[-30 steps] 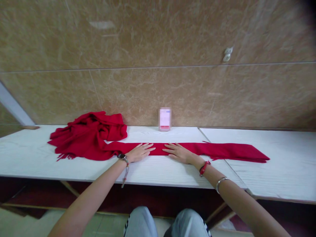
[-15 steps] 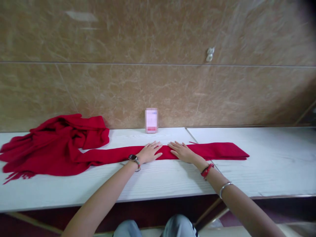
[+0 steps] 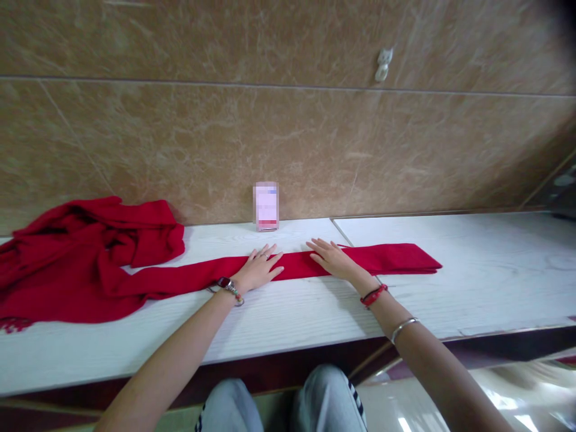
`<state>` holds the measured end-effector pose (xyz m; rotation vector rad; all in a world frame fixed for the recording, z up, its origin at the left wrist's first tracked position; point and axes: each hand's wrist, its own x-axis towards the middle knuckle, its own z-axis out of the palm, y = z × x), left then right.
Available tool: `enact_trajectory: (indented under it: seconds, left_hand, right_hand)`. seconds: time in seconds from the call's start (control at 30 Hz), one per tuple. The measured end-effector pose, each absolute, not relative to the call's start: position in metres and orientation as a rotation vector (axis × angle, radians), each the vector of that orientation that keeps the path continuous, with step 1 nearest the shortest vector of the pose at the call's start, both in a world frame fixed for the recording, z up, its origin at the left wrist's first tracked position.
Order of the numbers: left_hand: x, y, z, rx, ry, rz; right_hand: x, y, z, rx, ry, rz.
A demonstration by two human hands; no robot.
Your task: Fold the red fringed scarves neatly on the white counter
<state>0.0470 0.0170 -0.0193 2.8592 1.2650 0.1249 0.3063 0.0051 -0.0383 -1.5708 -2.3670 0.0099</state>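
A long red scarf (image 3: 180,281) lies along the counter. Its right stretch is folded into a narrow, flat band whose end (image 3: 400,259) is squared off on the right. To the left, the rest of the scarf sits in a loose, crumpled heap (image 3: 67,270) with fringe at the lower left. My left hand (image 3: 258,268) rests flat on the middle of the band, fingers spread. On the band further right, my right hand (image 3: 332,258) also lies palm down with its fingers extended. A strip of red cloth shows between the two hands.
A phone-like device (image 3: 266,207) with a blurred screen leans upright against the tiled wall (image 3: 202,150). The white counter (image 3: 306,312) has a seam right of centre. A small white cat-shaped hook (image 3: 383,65) is on the wall. A dark object (image 3: 564,195) stands at the far right.
The view has turned to the right. Both hands have slid rightward along the band, and the gap between them has widened slightly. The heap stays on the left.
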Motion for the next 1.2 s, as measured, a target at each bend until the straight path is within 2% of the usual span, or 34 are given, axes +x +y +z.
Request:
enact_trajectory:
  seconds: [0.13,0.33,0.63,0.77,0.9,1.0,1.2]
  left_hand:
    - [0.047,0.011,-0.015,2.900,1.197,0.211]
    - [0.046,0.008,-0.014,2.842,1.069,-0.014]
    - [0.044,0.009,-0.013,2.814,1.156,-0.031]
    - [0.042,0.009,-0.012,2.789,1.167,-0.039]
    - [0.039,0.011,-0.013,2.790,1.275,0.052]
    - [0.038,0.011,-0.014,2.758,1.317,-0.021]
    - [0.037,0.010,-0.009,2.773,1.302,0.007]
  right_hand:
    - [0.313,0.004,-0.042,-1.657,-2.358,0.023]
    - [0.312,0.004,-0.040,-1.684,-2.343,0.079]
    - [0.309,-0.005,-0.044,-1.608,-2.587,-0.097]
    - [0.306,-0.007,-0.038,-1.687,-2.487,-0.084]
    - [0.294,-0.010,-0.030,-1.544,-2.460,-0.052]
    - [0.287,-0.012,-0.033,-1.444,-2.586,-0.048]
    - [0.285,-0.012,-0.034,-1.427,-2.591,-0.038]
